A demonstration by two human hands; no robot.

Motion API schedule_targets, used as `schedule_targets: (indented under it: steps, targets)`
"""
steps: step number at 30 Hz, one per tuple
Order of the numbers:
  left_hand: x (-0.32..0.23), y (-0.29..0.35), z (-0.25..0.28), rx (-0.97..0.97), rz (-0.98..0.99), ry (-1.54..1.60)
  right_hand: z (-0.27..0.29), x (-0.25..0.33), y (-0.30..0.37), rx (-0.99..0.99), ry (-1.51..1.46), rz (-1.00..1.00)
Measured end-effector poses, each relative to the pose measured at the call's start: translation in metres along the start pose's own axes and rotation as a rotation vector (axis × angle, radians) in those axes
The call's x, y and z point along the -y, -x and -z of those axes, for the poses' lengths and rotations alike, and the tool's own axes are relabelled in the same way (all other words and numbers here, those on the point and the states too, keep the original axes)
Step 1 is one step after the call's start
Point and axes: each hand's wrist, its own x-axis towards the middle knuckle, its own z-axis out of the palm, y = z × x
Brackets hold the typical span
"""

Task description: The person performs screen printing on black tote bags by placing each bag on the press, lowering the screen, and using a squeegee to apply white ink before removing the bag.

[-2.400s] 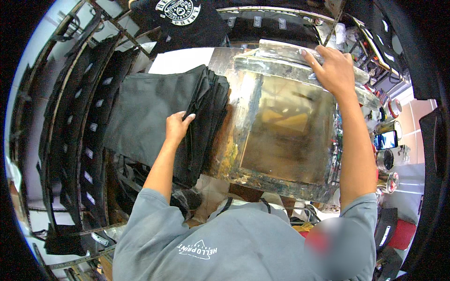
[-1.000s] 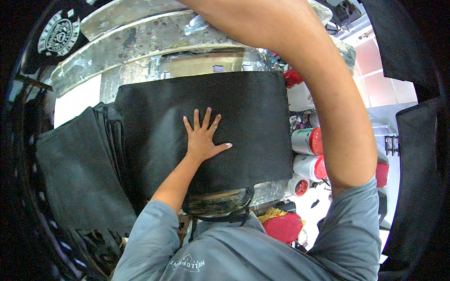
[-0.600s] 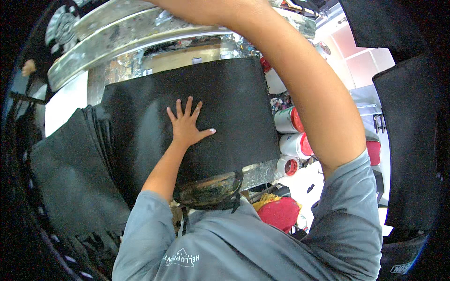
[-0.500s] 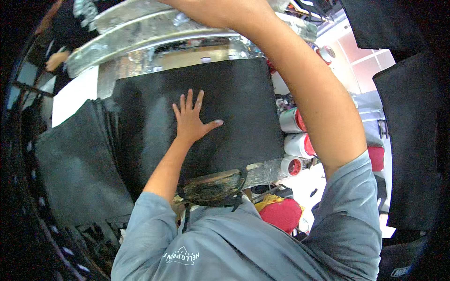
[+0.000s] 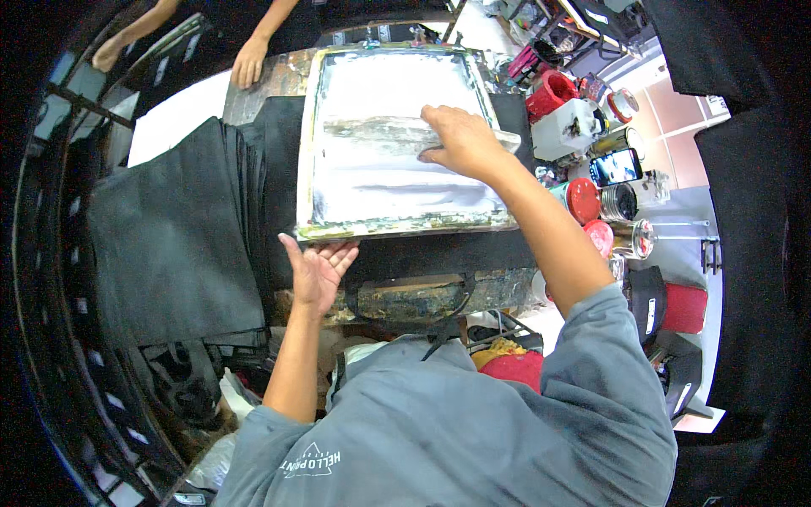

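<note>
A paint-crusted worktable (image 5: pixel 439 297) stands over a pale floor (image 5: pixel 676 220), flanked by a black wire drying rack (image 5: pixel 59 279) (bent by the lens) under bright even light.

The printing screen (image 5: pixel 397 144) lies flat over black fabric (image 5: pixel 439 253) on the worktop (image 5: pixel 422 296). The right hand (image 5: pixel 460 142) presses a squeegee (image 5: pixel 380 131) against the white mesh. The left hand (image 5: pixel 317 270), open, touches the frame's near edge. Stacked black bags (image 5: pixel 169 237) lie left; paint cans (image 5: pixel 621 203) stand right.

You are wearing a grey short-sleeved T-shirt bearing a small white printed emblem, leaving both forearms bare.
</note>
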Motion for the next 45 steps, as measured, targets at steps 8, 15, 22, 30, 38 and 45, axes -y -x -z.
schedule_targets:
  steps: [8,15,22,30,38,45]
  targets:
    - [0.013,-0.01,0.006,-0.103,0.082,-0.111,-0.064,0.037,0.06,0.085,0.19,-0.052]
    - [0.013,-0.019,0.015,-0.094,0.135,-0.134,-0.09,-0.012,-0.018,-0.007,0.219,-0.094]
    - [-0.039,-0.033,0.009,-0.078,0.669,-0.626,-0.083,-0.077,-0.095,0.079,0.109,-0.052]
    - [-0.084,-0.212,-0.105,-0.148,-1.346,-1.863,-0.123,-0.074,-0.094,-0.148,0.275,-0.018]
    - [-0.064,-0.219,-0.084,0.005,-0.874,-2.155,-0.132,-0.044,-0.048,-0.202,0.316,-0.037]
    - [-0.032,-0.154,-0.058,0.044,-0.977,-2.123,-0.134,0.002,0.016,-0.192,0.264,-0.042]
